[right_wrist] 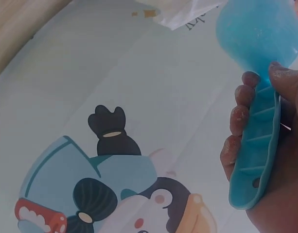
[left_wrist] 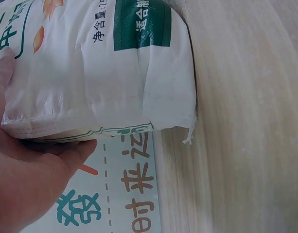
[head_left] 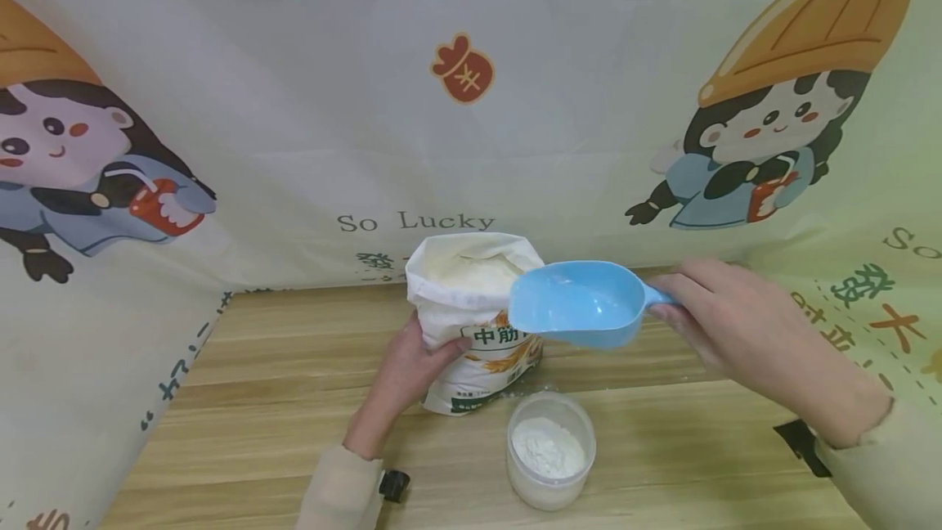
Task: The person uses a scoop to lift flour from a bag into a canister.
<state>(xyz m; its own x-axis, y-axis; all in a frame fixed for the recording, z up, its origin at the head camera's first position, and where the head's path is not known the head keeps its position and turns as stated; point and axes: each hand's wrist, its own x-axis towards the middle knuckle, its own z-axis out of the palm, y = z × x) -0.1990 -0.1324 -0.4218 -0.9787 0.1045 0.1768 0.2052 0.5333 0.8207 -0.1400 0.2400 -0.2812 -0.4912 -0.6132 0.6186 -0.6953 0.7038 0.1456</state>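
An upright white bag of flour point(head_left: 449, 313) stands with its top folded wide, pale powder showing inside. My left hand point(head_left: 410, 366) grips its left side, thumb on the printed front; in the left wrist view that hand point(left_wrist: 27, 179) has its fingers behind the bag's edge. A light blue plastic scoop point(head_left: 577, 301) hangs in the air at the bag's right front, its bowl facing up with only white traces visible in it. My right hand point(head_left: 736, 330) holds it by the handle, fingers wrapped round the ribbed grip point(right_wrist: 260, 131) in the right wrist view.
In front of the bag stands a clear round tub point(head_left: 548, 493) with white flour point(head_left: 548, 448) in it. Some powder is scattered on the wooden tabletop point(head_left: 257, 399) near the bag. A printed cloth point(head_left: 331, 105) walls the back and both sides.
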